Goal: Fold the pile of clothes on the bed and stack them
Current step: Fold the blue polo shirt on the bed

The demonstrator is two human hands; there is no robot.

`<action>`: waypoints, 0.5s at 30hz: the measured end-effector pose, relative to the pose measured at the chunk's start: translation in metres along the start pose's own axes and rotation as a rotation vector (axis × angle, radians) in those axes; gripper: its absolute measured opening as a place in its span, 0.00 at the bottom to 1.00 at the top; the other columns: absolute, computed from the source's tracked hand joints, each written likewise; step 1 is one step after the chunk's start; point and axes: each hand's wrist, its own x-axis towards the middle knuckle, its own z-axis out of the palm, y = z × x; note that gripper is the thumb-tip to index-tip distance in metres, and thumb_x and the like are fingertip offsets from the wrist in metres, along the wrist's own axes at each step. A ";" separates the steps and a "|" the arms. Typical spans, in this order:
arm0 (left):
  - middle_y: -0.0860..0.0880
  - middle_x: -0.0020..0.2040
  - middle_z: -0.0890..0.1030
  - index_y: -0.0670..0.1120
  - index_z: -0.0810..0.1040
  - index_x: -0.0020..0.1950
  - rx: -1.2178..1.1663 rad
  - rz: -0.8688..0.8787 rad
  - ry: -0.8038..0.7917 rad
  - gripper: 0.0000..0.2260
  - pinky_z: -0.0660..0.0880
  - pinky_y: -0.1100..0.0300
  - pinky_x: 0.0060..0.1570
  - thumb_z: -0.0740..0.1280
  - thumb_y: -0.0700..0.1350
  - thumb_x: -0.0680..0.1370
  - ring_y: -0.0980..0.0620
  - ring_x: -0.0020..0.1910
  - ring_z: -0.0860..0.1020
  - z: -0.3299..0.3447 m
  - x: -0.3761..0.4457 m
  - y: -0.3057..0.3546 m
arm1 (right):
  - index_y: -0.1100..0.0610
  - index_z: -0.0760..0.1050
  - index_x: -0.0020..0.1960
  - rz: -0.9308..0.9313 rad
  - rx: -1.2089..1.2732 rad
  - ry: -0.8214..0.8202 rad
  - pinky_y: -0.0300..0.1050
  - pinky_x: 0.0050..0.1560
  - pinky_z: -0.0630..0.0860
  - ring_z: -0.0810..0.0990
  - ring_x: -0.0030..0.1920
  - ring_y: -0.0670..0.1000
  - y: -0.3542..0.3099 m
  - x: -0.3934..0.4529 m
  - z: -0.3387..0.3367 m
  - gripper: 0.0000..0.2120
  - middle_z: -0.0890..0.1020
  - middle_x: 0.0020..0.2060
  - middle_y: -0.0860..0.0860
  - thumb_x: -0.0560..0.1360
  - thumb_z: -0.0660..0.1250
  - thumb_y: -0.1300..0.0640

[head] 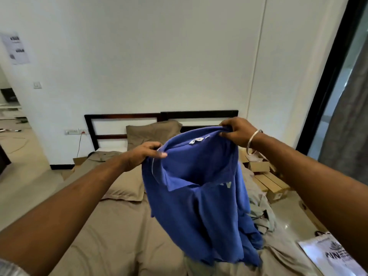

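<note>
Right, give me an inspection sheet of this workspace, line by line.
Surface: bed with rumpled tan sheet; two tan pillows, one flat, one against the dark headboard.
Job's things: blue collared polo shirt held up above the bed; greyish crumpled clothes lying behind it.
Clutter: cardboard boxes and a white printed bag on the floor.
Grippers: left hand and right hand each grip the shirt's top edge.
Cables: red cable hanging from a wall socket.
Surroundings: white wall, paper notice, grey curtain.
</note>
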 end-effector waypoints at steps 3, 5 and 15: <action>0.41 0.61 0.79 0.40 0.73 0.66 0.153 -0.013 -0.079 0.33 0.74 0.49 0.62 0.75 0.48 0.63 0.44 0.61 0.77 -0.008 0.004 0.011 | 0.58 0.78 0.55 0.025 0.160 0.133 0.46 0.47 0.74 0.77 0.49 0.54 0.003 0.004 -0.006 0.07 0.80 0.48 0.54 0.80 0.65 0.57; 0.48 0.58 0.81 0.45 0.75 0.63 0.368 0.060 -0.007 0.23 0.76 0.59 0.57 0.73 0.48 0.69 0.49 0.57 0.78 -0.011 0.009 0.020 | 0.58 0.75 0.59 0.084 0.219 0.103 0.52 0.54 0.74 0.77 0.53 0.56 0.005 0.004 -0.005 0.11 0.79 0.52 0.55 0.82 0.61 0.52; 0.53 0.37 0.78 0.47 0.76 0.44 0.505 0.230 0.448 0.08 0.69 0.61 0.38 0.74 0.46 0.75 0.58 0.35 0.74 -0.038 0.009 0.036 | 0.54 0.77 0.49 0.126 0.247 -0.200 0.42 0.44 0.77 0.79 0.47 0.55 0.017 -0.008 -0.035 0.05 0.80 0.44 0.54 0.77 0.67 0.63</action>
